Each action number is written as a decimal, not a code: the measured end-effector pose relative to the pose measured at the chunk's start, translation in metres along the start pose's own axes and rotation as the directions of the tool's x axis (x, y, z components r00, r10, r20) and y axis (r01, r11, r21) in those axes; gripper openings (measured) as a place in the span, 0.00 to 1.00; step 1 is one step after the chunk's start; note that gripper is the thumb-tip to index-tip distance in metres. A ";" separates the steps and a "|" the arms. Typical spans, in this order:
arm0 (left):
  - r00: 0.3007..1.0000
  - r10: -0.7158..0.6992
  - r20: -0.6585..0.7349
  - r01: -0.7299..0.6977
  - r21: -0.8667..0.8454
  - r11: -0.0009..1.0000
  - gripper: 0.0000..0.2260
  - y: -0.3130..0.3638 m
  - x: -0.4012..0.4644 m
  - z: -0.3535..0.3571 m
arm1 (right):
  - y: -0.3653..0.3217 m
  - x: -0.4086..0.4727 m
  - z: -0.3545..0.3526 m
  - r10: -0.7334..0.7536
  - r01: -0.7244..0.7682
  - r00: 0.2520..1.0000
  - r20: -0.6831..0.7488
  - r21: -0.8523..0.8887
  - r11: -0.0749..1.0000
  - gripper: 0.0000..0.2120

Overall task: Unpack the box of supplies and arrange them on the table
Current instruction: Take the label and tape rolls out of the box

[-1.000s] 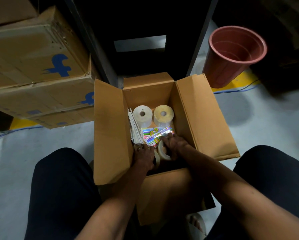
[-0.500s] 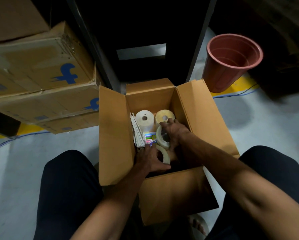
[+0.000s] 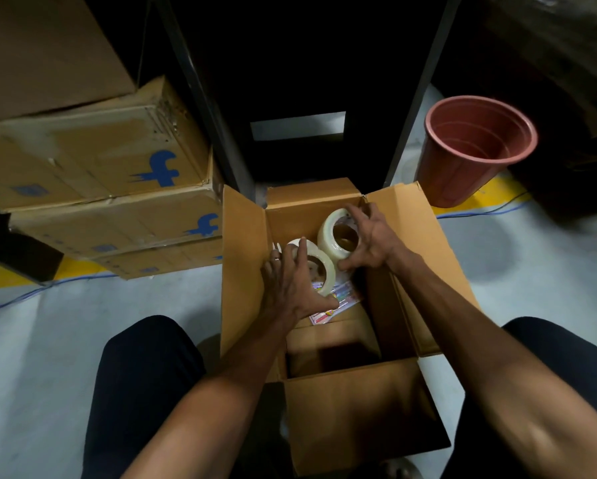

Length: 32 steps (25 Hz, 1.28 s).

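1. Two rolls of clear packing tape are up over the open cardboard box (image 3: 407,243) in the head view, one in each hand.
2. I see the left hand (image 3: 290,285) at about 9 o'clock from the box's middle, fingers and thumb curled round the left tape roll (image 3: 319,271), gripping it at the rim.
3. At about 1 o'clock from that, the right hand (image 3: 373,242) grips the right tape roll (image 3: 335,236), fingers over the top edge and thumb under it. I cannot tell whether the two rolls touch; they sit just beside each other.
4. Under the left roll, inside the box, lies a shiny multicoloured packet (image 3: 338,302); I cannot read it.
5. From the box, at 10 o'clock stand stacked cardboard cartons (image 3: 93,174) with blue logos, and at 2 o'clock a reddish plastic bucket (image 3: 469,150) on the grey floor (image 3: 31,340).
6. At 12 o'clock a dark metal rack frame (image 3: 203,98) rises; my view beyond it is black.
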<state>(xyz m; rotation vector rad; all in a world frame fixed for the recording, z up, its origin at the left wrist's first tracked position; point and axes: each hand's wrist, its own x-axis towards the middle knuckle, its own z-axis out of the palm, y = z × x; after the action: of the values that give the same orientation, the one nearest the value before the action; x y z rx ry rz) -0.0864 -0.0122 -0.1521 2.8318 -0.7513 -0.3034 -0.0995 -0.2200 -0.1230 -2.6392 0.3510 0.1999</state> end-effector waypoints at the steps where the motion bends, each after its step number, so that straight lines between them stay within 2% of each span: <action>1: 1.000 -0.011 0.001 0.011 0.001 1.000 0.60 -0.002 0.005 -0.006 | -0.001 0.001 -0.004 -0.001 0.000 1.000 -0.016 -0.019 1.000 0.62; 6: 0.997 0.013 -0.070 -0.015 -0.028 0.999 0.59 -0.018 0.023 -0.029 | 0.001 0.003 -0.016 -0.009 0.010 0.995 -0.096 0.010 1.000 0.61; 10: 1.000 0.026 0.013 -0.026 -0.018 1.000 0.61 -0.020 0.032 -0.053 | -0.001 -0.006 -0.020 -0.016 0.022 0.996 -0.087 0.067 0.997 0.60; 16: 0.990 0.034 0.137 -0.026 -0.064 0.998 0.63 -0.008 0.002 -0.136 | -0.025 -0.064 -0.068 0.097 -0.096 0.995 0.001 0.160 0.982 0.64; 19: 0.979 0.082 0.186 -0.058 -0.132 0.990 0.62 0.010 -0.021 -0.195 | -0.053 -0.089 -0.119 0.089 -0.095 0.995 0.039 0.165 0.982 0.65; 22: 0.958 0.029 0.284 0.026 -0.187 0.982 0.63 0.030 -0.047 -0.258 | -0.091 -0.117 -0.175 0.092 -0.107 0.992 0.090 0.176 0.979 0.63; 24: 0.950 -0.005 0.313 0.059 -0.163 0.985 0.58 0.040 -0.070 -0.308 | -0.123 -0.138 -0.219 0.104 -0.124 0.988 0.112 0.192 0.973 0.63; 26: 0.959 -0.007 0.282 0.055 -0.161 0.985 0.55 0.047 -0.098 -0.358 | -0.150 -0.162 -0.261 0.101 -0.119 0.991 0.092 0.216 0.969 0.63; 29: 0.973 -0.039 0.229 0.088 -0.207 0.974 0.60 0.053 -0.139 -0.431 | -0.186 -0.195 -0.320 0.072 -0.096 0.992 0.100 0.259 0.961 0.62; 32: 0.973 -0.168 0.155 0.207 -0.282 0.937 0.60 0.061 -0.170 -0.492 | -0.216 -0.217 -0.371 0.020 -0.046 0.995 0.101 0.265 0.963 0.61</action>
<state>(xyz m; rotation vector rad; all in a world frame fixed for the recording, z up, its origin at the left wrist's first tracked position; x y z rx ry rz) -0.1385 0.0888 0.3599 2.6163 -0.4133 -0.5822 -0.2166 -0.1626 0.3400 -2.3496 0.3623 0.2718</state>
